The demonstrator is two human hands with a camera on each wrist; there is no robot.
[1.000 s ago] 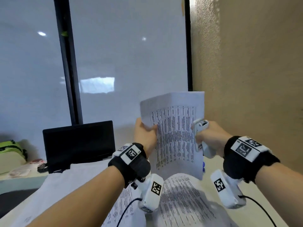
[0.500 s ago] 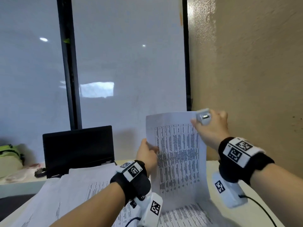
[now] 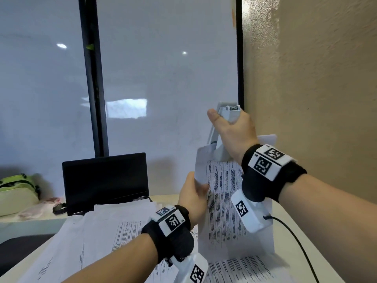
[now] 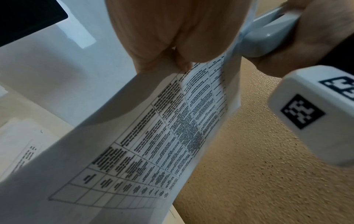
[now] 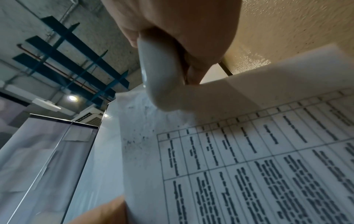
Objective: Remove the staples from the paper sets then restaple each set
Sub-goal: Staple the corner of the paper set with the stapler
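Beige wall behind, left hand [image 3: 192, 198] holding paper set [image 3: 226, 213], right hand [image 3: 234, 131] gripping stapler [image 3: 221, 137]

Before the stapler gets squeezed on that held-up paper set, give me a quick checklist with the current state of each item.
1. Left hand grips the paper set by its left edge: ok.
2. Right hand has a full grip on the stapler: ok.
3. Stapler nose sits over the set's top left corner: ok.
4. Sheets lined up square at that corner: cannot tell, the stapler covers it.
5. Old staple already out: cannot tell; only small marks show near the corner.
6. Left fingers away from the stapler's mouth: ok.
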